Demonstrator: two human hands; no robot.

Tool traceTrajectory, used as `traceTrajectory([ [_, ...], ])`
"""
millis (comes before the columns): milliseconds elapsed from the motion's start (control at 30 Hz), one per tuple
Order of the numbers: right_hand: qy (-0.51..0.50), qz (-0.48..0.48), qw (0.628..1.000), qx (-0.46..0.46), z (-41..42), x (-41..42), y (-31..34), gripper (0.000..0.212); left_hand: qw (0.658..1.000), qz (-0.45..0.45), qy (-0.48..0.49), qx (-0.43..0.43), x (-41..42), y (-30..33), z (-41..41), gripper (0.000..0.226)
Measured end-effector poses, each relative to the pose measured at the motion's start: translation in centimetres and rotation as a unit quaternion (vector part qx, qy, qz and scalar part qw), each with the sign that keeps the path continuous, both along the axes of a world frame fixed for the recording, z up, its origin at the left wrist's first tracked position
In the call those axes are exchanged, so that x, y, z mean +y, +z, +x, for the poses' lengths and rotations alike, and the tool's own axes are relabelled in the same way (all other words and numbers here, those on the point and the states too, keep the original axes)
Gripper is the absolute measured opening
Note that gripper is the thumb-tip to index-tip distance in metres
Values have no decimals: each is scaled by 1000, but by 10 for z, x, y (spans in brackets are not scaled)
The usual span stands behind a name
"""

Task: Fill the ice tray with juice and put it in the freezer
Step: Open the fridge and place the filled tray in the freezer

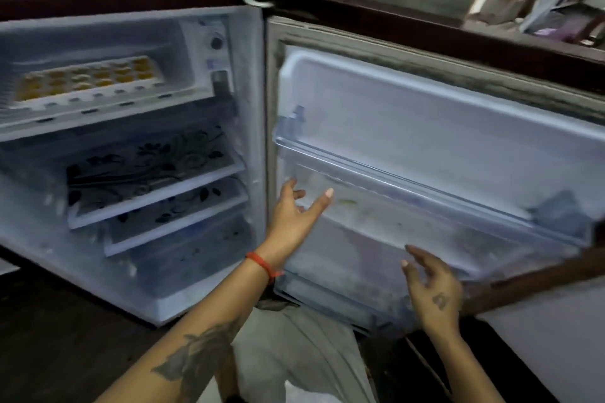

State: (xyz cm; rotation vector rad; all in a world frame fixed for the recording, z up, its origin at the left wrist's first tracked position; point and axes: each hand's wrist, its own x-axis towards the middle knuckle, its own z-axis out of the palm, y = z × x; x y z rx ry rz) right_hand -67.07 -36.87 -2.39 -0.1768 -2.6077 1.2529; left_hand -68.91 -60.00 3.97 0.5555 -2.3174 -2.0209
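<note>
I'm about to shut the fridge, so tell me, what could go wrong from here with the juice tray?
The ice tray sits near the front edge of the freezer shelf with its juice probably still liquid, so a hard swing of the door might slosh it. Both hands, the left hand and right hand, are open near the door's inner shelves; fingers could get caught as it closes.

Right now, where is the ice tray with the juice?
The ice tray sits in the freezer compartment at the fridge's top left, above the patterned shelves.
</note>
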Motion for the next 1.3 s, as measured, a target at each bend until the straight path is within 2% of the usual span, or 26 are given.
traceTrajectory([
  [133,-132,9,988,73,14,71,19,23,991,127,-23,-31,64,15,-2,85],
  [233,-227,-17,967,111,11,114,35,28,969,241,-35,-49,98,30,-8,87],
  [300,-264,-55,953,137,3,135,47,36,952,303,-12,-51,117,39,-13,87],
  [367,-264,-127,945,144,-10,146,63,43,943,328,39,-47,129,44,-16,74],
  [467,-198,-212,949,121,-29,144,80,49,942,323,89,-39,136,49,-19,29],
  [533,-164,-214,957,109,-37,135,84,49,938,330,98,-45,134,53,-20,20],
  [800,-198,-185,953,134,-9,112,72,50,945,315,72,-46,118,51,-6,21],
  [1000,-263,-198,927,181,64,79,63,54,949,305,69,-50,90,51,31,21],
  [1133,-290,-151,919,220,121,51,58,53,951,299,79,-30,68,52,69,20],
  [1200,-293,-141,919,225,150,39,56,53,960,275,52,-14,60,50,99,31],
  [1267,-278,-178,917,224,177,25,56,55,972,235,7,-1,53,46,137,50],
  [1300,-266,-199,915,227,190,17,55,56,977,213,-17,4,49,43,157,53],
])
